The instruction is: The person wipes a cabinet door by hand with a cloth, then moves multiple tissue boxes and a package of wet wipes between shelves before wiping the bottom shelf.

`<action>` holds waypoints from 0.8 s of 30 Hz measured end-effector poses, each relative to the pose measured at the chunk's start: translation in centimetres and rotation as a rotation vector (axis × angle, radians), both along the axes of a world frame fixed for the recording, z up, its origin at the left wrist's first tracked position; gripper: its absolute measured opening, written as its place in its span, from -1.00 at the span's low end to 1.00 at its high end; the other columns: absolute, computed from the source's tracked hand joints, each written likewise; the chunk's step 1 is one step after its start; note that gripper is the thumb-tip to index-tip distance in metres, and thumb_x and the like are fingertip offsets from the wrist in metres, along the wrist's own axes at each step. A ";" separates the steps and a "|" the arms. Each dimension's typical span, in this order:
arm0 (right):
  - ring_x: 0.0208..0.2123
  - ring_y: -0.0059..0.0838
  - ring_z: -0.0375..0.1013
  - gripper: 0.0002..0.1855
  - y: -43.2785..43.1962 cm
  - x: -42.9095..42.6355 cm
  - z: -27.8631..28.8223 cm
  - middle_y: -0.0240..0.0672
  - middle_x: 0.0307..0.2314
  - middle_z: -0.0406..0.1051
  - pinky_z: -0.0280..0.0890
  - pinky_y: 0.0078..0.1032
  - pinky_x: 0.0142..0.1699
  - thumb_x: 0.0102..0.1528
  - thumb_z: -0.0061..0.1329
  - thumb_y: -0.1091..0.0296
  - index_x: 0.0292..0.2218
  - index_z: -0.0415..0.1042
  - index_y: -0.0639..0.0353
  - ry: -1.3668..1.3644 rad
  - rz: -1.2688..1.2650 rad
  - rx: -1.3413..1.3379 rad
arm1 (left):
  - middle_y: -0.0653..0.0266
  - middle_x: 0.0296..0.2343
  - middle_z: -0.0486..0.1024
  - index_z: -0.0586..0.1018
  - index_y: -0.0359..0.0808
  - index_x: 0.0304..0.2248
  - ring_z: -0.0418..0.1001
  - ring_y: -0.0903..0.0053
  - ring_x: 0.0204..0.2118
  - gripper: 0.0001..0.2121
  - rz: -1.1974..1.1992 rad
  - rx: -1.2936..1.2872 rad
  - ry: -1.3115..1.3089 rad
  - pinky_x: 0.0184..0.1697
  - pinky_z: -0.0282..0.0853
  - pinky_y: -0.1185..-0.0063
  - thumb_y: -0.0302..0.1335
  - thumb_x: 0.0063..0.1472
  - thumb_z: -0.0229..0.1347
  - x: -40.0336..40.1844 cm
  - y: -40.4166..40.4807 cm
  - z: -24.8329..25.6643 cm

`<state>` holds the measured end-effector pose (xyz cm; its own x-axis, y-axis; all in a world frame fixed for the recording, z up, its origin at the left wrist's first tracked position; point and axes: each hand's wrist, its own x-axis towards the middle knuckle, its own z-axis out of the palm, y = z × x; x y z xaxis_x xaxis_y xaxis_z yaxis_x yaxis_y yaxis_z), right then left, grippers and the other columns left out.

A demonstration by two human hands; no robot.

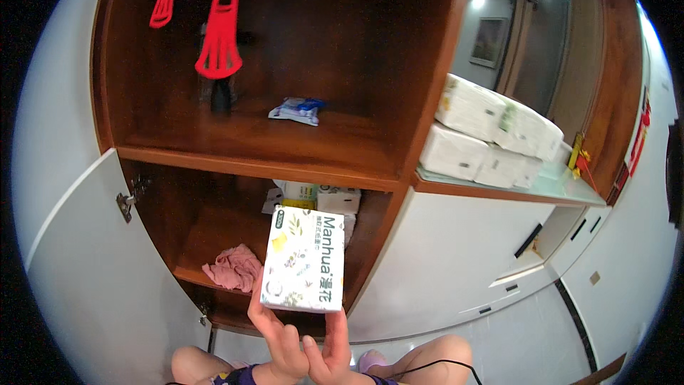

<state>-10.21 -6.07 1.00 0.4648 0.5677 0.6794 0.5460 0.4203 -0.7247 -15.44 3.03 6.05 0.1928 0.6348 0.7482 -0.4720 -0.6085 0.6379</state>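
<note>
A white Manhua tissue pack (304, 259) with a leaf-and-flower print is held up before the open lower cabinet compartment (208, 224). My left hand (280, 339) grips its lower left corner, fingers along the side. My right hand (332, 345) supports it at the lower right; the fingers' far ends are hidden under the pack. Both thumbs point up close together below it. Left of the pack, a crumpled pink cloth (235, 268) lies at the compartment's front edge. Behind the pack, partly covered by it, are more tissue packs (338, 199).
A white cabinet door (101, 256) stands swung out on the left. The upper shelf (256, 136) holds a blue-and-white packet (297, 111) and a dark bottle-like object (220, 96). Red tassels (220, 37) hang above. Several tissue packs (454, 149) are stacked on the glass-topped counter (574, 184) at right.
</note>
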 end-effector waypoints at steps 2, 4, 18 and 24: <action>0.13 -0.22 -0.11 -0.26 -1.7 -0.8 2.8 0.00 0.10 -0.18 -0.12 -0.39 0.14 0.06 -0.19 0.42 0.12 -0.30 0.42 0.032 0.039 0.034 | -0.13 0.02 -0.08 -0.14 -0.51 0.04 0.03 0.19 0.07 -0.40 0.046 0.097 -0.018 0.11 -0.09 0.36 -0.41 0.05 -0.24 0.1 -2.0 1.8; 0.11 -0.23 -0.06 -0.33 -3.2 -0.8 5.7 0.00 0.09 -0.15 -0.10 -0.43 0.13 0.08 -0.26 0.47 0.12 -0.28 0.45 -0.069 0.006 0.085 | -0.15 0.02 -0.08 -0.16 -0.51 0.05 0.04 0.19 0.06 -0.38 0.112 0.178 -0.048 0.11 -0.07 0.36 -0.39 0.04 -0.23 0.4 -3.9 3.5; 0.13 -0.14 -0.08 -0.25 -5.3 4.8 15.4 0.06 0.08 -0.14 -0.10 -0.34 0.14 -0.02 -0.20 0.54 0.11 -0.29 0.47 -0.218 -0.263 0.375 | 0.03 0.02 -0.06 -0.16 -0.44 0.07 -0.03 0.35 0.06 -0.45 -0.426 0.167 0.014 0.10 -0.11 0.47 -0.45 0.14 -0.26 4.9 -7.9 15.5; 0.07 -0.14 0.06 -0.27 -5.7 7.6 18.3 0.06 0.04 -0.03 0.02 -0.39 0.09 -0.02 -0.19 0.55 0.12 -0.25 0.40 -0.271 -0.305 0.428 | -0.01 0.02 -0.10 -0.13 -0.43 0.06 -0.06 0.34 0.06 -0.48 -0.402 0.205 0.025 0.10 -0.12 0.46 -0.38 0.20 -0.25 8.2 -7.6 16.6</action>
